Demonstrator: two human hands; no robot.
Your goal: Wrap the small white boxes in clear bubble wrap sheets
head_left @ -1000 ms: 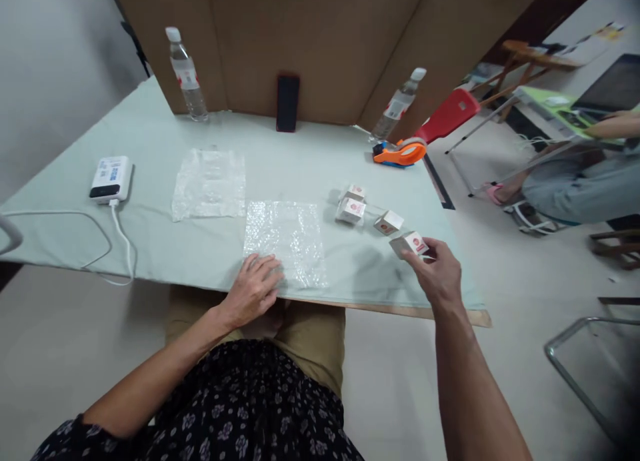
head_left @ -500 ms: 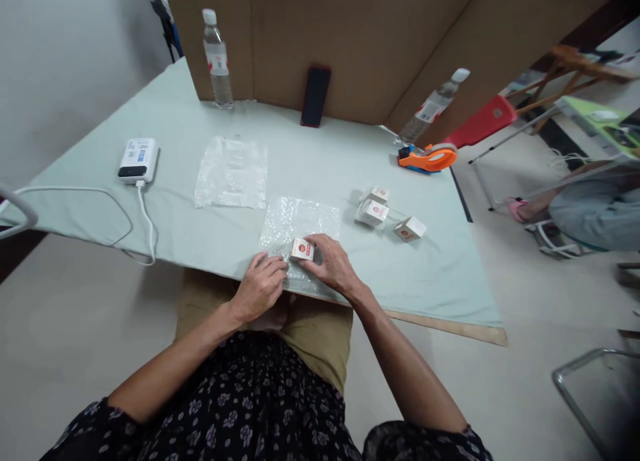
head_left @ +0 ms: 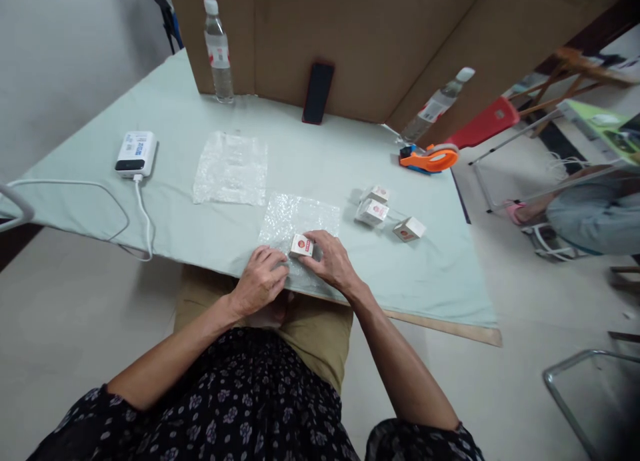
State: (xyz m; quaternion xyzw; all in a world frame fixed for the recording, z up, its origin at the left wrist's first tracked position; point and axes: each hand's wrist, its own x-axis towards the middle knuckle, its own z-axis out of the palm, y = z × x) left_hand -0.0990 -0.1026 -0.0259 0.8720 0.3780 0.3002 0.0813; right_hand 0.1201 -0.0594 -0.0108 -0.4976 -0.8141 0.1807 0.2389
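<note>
A small white box (head_left: 301,245) with a red emblem lies on a sheet of bubble wrap (head_left: 285,214) at the table's front edge. My right hand (head_left: 330,261) grips it from the right, thumb on the near side and fingers on the far side. To the left of the box, my left hand (head_left: 263,277) is closed at the near left edge of the bubble wrap, its fingertips bent onto the sheet. Just what lies under those fingertips is partly hidden. Farther left is a second bubble wrap sheet (head_left: 231,169), lying flat.
Several small boxes (head_left: 409,229) sit at the right, some wrapped. Behind them are an orange tape dispenser (head_left: 430,159) and a water bottle (head_left: 435,107). Another bottle (head_left: 219,57) and a phone (head_left: 318,93) stand by the cardboard (head_left: 350,47). A cabled power bank (head_left: 137,154) lies left.
The view has shifted slightly. Both hands and the box stay almost in place, with the left fingers a little more curled on the bubble wrap.
</note>
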